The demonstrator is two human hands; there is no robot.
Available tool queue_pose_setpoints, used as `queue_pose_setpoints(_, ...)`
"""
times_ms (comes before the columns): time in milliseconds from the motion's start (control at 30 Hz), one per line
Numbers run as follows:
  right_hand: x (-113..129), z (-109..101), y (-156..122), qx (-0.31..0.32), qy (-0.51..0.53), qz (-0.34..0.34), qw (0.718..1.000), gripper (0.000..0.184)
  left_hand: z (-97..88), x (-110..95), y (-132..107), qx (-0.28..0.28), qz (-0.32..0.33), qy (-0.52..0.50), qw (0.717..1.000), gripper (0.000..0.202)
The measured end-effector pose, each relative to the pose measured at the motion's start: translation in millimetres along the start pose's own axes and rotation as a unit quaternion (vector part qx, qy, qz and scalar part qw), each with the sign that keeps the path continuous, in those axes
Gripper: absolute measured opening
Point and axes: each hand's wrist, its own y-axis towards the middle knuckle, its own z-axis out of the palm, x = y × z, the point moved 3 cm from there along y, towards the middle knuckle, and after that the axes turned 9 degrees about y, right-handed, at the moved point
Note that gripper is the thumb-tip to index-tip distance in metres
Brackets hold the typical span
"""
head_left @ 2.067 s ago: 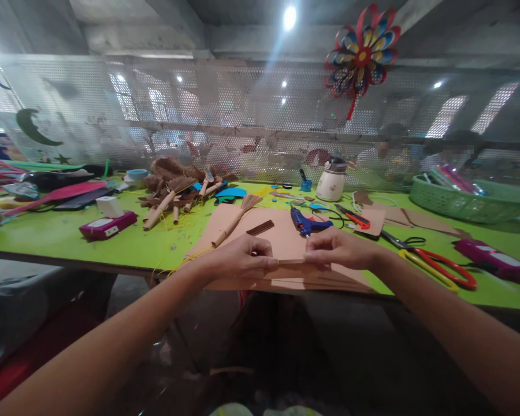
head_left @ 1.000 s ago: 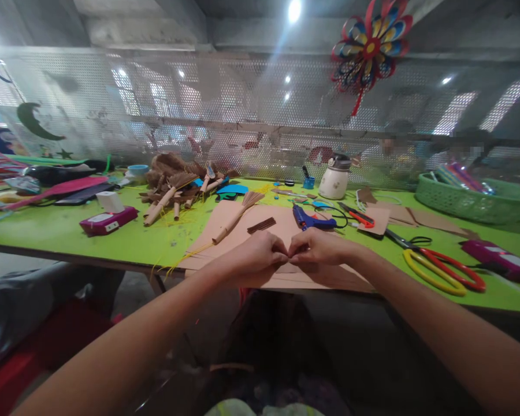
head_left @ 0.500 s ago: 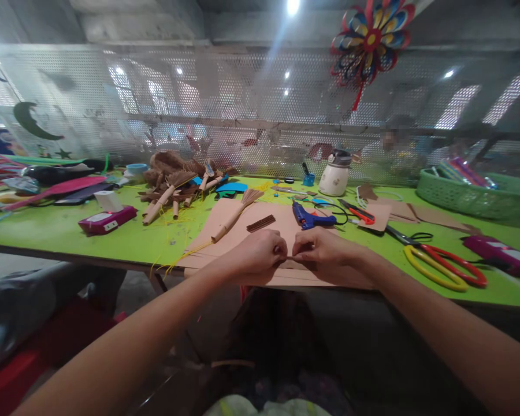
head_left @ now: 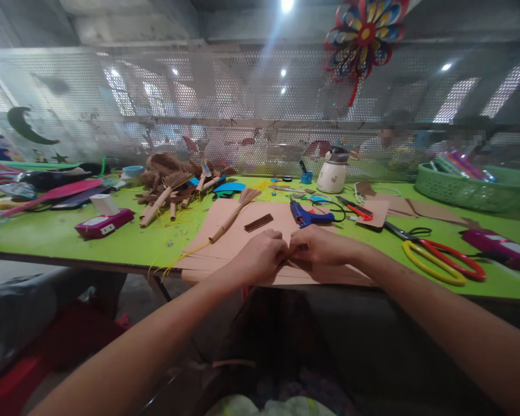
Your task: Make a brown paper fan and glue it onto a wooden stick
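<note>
My left hand [head_left: 268,249] is closed in a pinch above brown paper sheets [head_left: 199,252] at the table's near edge. Fingertip to fingertip with it, my right hand [head_left: 318,245] is pinched too. Between them is a thin brown paper strip, mostly hidden by the fingers. Just beyond, a small dark brown pleated paper piece [head_left: 259,222] lies on the sheets. To its left rests a rolled paper tube with a fringed end [head_left: 229,222], yellow strands trailing from its near end. A blue glue gun [head_left: 311,216] lies beyond my right hand.
On the green table [head_left: 156,248] are scissors with yellow and red handles [head_left: 442,263], a red cutter [head_left: 360,211], a white jar [head_left: 331,173], and a green basket [head_left: 472,188]. A pile of brown paper tubes [head_left: 167,190] and a magenta box [head_left: 105,222] stand left.
My hands have drawn together, so the fingertips now meet and the small gap between them has closed. The view has shifted slightly; the things on the table stay in place.
</note>
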Motion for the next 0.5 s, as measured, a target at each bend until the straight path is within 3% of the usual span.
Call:
queue_pose_setpoints(333,6.0,-4.0,-1.6,0.032,-0.073,0.034,0.996,0.014,-5.5,0.7,-2.3,0.021,0.001,0.073,0.997,0.026)
queue_pose_setpoints(500,8.6,-6.4,-4.4,0.047,-0.11,0.032,0.992,0.016,-6.9,1.4,-2.6,0.028,0.032,0.098,0.994,0.025)
